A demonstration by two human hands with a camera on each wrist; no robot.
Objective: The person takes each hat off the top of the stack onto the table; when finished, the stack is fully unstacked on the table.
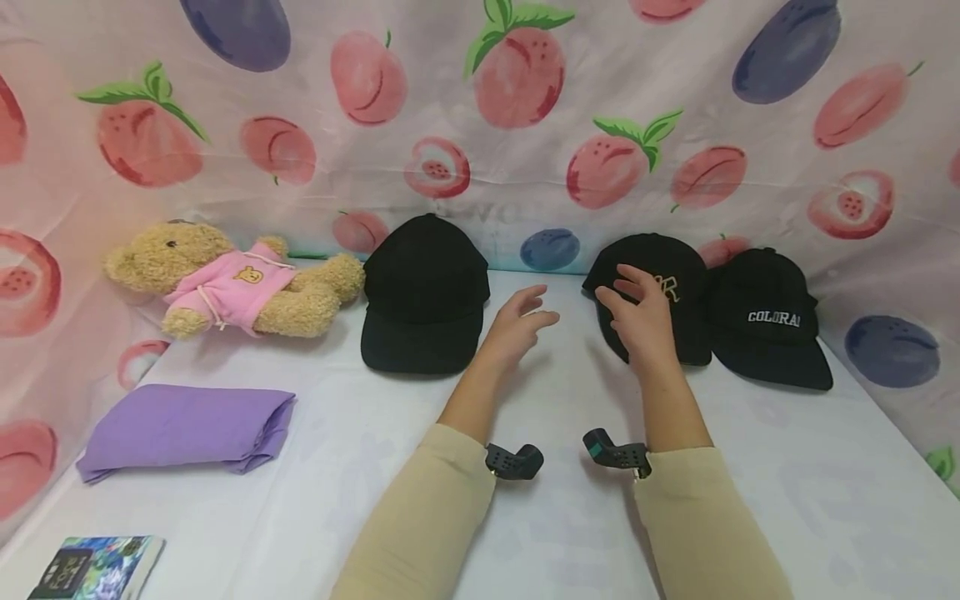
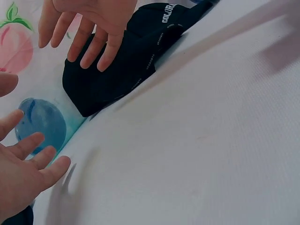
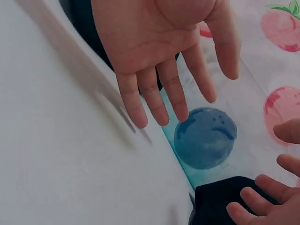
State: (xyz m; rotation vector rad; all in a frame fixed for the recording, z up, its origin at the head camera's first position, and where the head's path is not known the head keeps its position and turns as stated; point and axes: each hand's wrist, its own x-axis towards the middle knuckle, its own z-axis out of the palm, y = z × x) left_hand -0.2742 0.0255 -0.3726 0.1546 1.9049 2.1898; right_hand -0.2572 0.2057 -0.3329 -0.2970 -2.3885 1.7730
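Both hands hover over the white table, fingers spread and holding nothing. My left hand [image 1: 516, 327] is just right of a plain black cap [image 1: 424, 292], whose brim faces the front. My right hand [image 1: 643, 321] hangs before a black cap with gold lettering [image 1: 686, 321], hiding part of its front. Beside that cap, on its right, stands another black cap with white lettering [image 1: 772, 321]. In the left wrist view the left hand [image 2: 23, 173] and right hand [image 2: 91, 28] show palms and loose fingers. The right wrist view has the right hand [image 3: 159, 51] open above the table.
A teddy bear in a pink top [image 1: 240, 283] lies at the back left. In front of it is a folded purple cloth [image 1: 187, 429]. A book [image 1: 97, 567] lies at the near left corner. A peach-print curtain [image 1: 495, 167] hangs behind the white table [image 1: 337, 517].
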